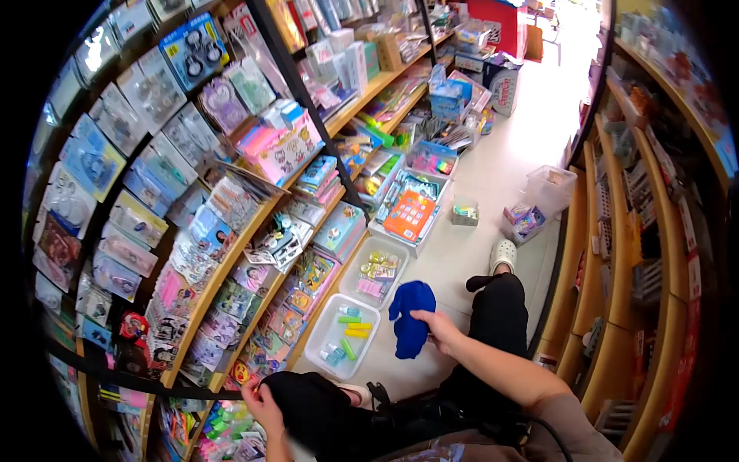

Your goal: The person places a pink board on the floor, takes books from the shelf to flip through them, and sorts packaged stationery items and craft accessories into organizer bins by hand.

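Observation:
A crumpled blue cloth (414, 317) hangs from my right hand (440, 331), whose fingers are closed on its right edge. The cloth is over the floor, just right of two clear plastic bins. The nearer bin (309, 348) holds yellow and green sticks and small clear bottles with blue. In the farther bin (403, 269) lie small yellow and pink items. My left hand (263, 406) is low at the left, beside my knee and the end of a black shelf upright (146, 383). Its thumb and fingers are apart, loosely bent, with nothing visible in them.
Shelves (231, 266) packed with carded goods and booklets rise on the left. Wooden shelves (608, 323) line the right side. A box with an orange book (413, 214), a small clear tub (465, 211) and a plastic bin (551, 185) stand along the aisle floor (493, 165).

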Demonstrator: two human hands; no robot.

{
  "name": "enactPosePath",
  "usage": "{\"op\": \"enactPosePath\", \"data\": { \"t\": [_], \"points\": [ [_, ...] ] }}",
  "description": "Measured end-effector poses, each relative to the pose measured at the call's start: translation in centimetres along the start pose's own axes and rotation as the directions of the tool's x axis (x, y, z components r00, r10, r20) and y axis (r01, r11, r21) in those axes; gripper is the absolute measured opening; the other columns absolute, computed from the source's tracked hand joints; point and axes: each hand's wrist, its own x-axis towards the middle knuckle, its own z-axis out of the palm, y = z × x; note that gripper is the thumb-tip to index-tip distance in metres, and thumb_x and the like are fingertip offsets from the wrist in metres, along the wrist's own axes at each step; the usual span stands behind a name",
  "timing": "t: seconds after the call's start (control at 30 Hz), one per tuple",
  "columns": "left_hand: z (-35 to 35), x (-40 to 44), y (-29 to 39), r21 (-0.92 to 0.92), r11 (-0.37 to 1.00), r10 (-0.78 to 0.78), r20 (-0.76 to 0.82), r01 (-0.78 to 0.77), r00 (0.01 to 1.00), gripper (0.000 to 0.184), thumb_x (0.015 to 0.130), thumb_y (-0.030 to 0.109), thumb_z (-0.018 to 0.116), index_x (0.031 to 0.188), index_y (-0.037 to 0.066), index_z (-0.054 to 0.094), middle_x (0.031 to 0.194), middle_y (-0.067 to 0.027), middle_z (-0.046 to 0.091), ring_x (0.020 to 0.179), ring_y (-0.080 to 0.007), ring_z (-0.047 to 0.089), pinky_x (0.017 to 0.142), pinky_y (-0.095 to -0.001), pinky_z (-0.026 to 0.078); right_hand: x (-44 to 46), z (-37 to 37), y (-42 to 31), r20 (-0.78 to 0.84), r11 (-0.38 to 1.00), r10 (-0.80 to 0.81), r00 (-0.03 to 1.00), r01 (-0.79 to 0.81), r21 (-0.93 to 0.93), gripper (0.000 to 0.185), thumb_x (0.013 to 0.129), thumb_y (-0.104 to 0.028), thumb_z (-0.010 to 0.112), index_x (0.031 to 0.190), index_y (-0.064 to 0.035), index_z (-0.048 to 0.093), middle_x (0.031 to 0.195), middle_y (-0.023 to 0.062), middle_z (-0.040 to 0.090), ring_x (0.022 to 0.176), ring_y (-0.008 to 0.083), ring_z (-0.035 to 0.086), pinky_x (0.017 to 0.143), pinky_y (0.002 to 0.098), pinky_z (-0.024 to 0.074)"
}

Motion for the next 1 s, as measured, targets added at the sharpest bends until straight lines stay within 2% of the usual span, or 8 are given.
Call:
{"op": "enactPosePath", "data": {
  "t": [0.07, 0.13, 0.27, 0.37, 0.57, 0.73, 0.87, 1.0],
  "points": [
    [2.6, 0.2, 0.8, 0.281, 0.948, 0.07, 0.27, -0.149, 0.96, 0.009, 0.075, 0.007, 0.056, 0.082, 0.003, 0.054, 0.082, -0.0094, 0.056, 0.078, -0.022, 0.052, 0.074, -0.0314, 0.039, 3.0, 0.6, -2.1, 0.009, 0.998, -0.002, 1.0, 0.003, -0.07, 0.027, 0.078, -0.022, 0.061, 0.097, -0.0027, 0.058, 0.086, 0.0074, 0.063, 0.073, 0.0156, 0.062, 0.063, 0.0271, 0.05],
    [4.7, 0.8, 2.9, 0.502, 0.736, 0.141, 0.541, -0.454, 0.829, 0.005, 0.072, 0.009, 0.057, 0.074, 0.005, 0.056, 0.075, -0.0087, 0.058, 0.075, -0.0248, 0.054, 0.071, -0.0345, 0.038, 6.4, 0.5, -3.9, 0.015, 0.994, -0.017, 1.0, 0.019, -0.107, 0.028, 0.079, -0.023, 0.061, 0.098, -0.0027, 0.057, 0.088, 0.0081, 0.063, 0.075, 0.0162, 0.062, 0.068, 0.0286, 0.0501],
    [7.7, 2.8, 2.1, 0.484, 0.817, 0.062, 0.466, -0.313, 0.883, 0.006, 0.072, 0.01, 0.057, 0.07, 0.005, 0.056, 0.07, -0.0079, 0.058, 0.067, -0.0266, 0.055, 0.069, -0.0348, 0.037, 11.2, 0.6, -5.4, -0.103, 0.997, 0.04, 0.994, -0.032, 0.073, 0.029, 0.079, -0.025, 0.062, 0.099, -0.0055, 0.057, 0.087, 0.0066, 0.063, 0.074, 0.0153, 0.062, 0.066, 0.0265, 0.0492],
    [9.6, 4.1, 2.4, 0.524, 0.812, 0.002, 0.439, -0.258, 0.898, 0.007, 0.072, 0.009, 0.058, 0.069, 0.004, 0.055, 0.07, -0.0091, 0.059, 0.065, -0.0282, 0.054, 0.066, -0.0353, 0.038, 13.7, 1.3, -5.7, -0.051, 0.992, 0.124, 0.991, -0.123, 0.035, 0.033, 0.08, -0.028, 0.061, 0.103, -0.0059, 0.057, 0.096, 0.0045, 0.063, 0.083, 0.0132, 0.06, 0.072, 0.0268, 0.0454],
    [11.3, 4.5, 1.8, 0.542, 0.833, -0.055, 0.278, -0.109, 0.959, 0.008, 0.072, 0.009, 0.059, 0.068, 0.004, 0.055, 0.068, -0.0093, 0.058, 0.065, -0.029, 0.055, 0.065, -0.036, 0.038, 17.1, 2.6, -10.6, 0.087, 0.983, 0.157, 0.984, -0.147, -0.114, 0.035, 0.079, -0.028, 0.063, 0.103, -0.0032, 0.056, 0.095, 0.0071, 0.063, 0.083, 0.0149, 0.061, 0.07, 0.0264, 0.0479],
    [14.0, 3.6, 2.6, 0.477, 0.877, -0.154, 0.155, 0.063, 0.976, 0.009, 0.072, 0.009, 0.059, 0.067, 0.003, 0.056, 0.066, -0.0099, 0.058, 0.063, -0.0294, 0.054, 0.062, -0.0365, 0.039, 22.1, -0.9, -13.6, 0.088, 0.943, 0.203, 0.975, -0.17, -0.284, 0.038, 0.077, -0.027, 0.065, 0.104, -0.002, 0.055, 0.093, 0.0082, 0.063, 0.079, 0.0171, 0.063, 0.069, 0.0301, 0.051],
    [17.5, 2.2, 4.4, 0.509, 0.861, -0.054, 0.079, 0.006, 0.995, 0.011, 0.074, 0.009, 0.057, 0.066, 0.0, 0.056, 0.058, -0.0107, 0.056, 0.052, -0.0206, 0.055, 0.051, -0.0297, 0.041, 24.6, -3.6, -16.7, 0.044, 0.908, 0.142, 0.989, -0.113, -0.404, 0.042, 0.072, -0.028, 0.07, 0.099, 0.0015, 0.057, 0.082, 0.0086, 0.064, 0.064, 0.0166, 0.063, 0.055, 0.0244, 0.0498],
    [21.0, 0.3, 7.3, 0.443, 0.881, -0.187, -0.002, 0.169, 0.982, 0.011, 0.073, 0.008, 0.058, 0.065, 0.001, 0.057, 0.053, -0.0087, 0.053, 0.047, -0.0174, 0.052, 0.048, -0.0284, 0.04, 27.0, -7.8, -19.3, 0.021, 0.814, 0.142, 0.99, -0.105, -0.571, 0.043, 0.069, -0.028, 0.072, 0.096, 0.0025, 0.058, 0.081, 0.0094, 0.063, 0.066, 0.0172, 0.062, 0.055, 0.0267, 0.0495]
  ]
}}
